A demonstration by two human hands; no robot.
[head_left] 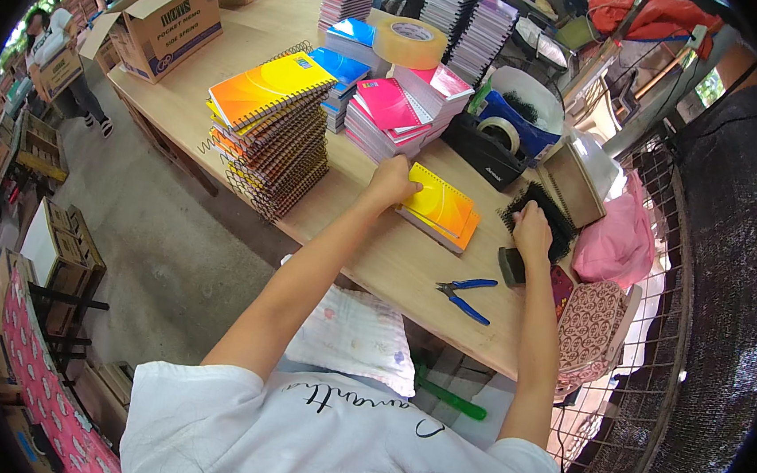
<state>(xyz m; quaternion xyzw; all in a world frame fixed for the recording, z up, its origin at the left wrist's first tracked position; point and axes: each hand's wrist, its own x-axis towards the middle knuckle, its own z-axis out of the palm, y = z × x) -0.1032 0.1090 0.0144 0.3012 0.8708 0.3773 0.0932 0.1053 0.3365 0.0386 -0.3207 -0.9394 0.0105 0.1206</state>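
My left hand (390, 182) is closed on the left end of a small stack of yellow-orange notebooks (443, 208), its thumb on the top cover. The stack lies flat on the table. Over a dark bundle of black spiral binding coils (559, 222), my right hand (532, 227) has its fingers pinched together among the coils. Whether it has one coil or several is too fine to make out. Blue-handled cutting pliers (466, 299) rest on the table between my forearms. Left of my left hand rises a tall stack of yellow spiral notebooks (270, 139).
Pink notebooks (397, 113), blue notebooks (338, 69) and a tape roll (410, 43) stand farther back. A black tape dispenser (487, 156) sits beyond my hands. A pink bag (616, 242) and woven basket (599, 321) line the right. An open carton (168, 29) is far left; a person carries another box.
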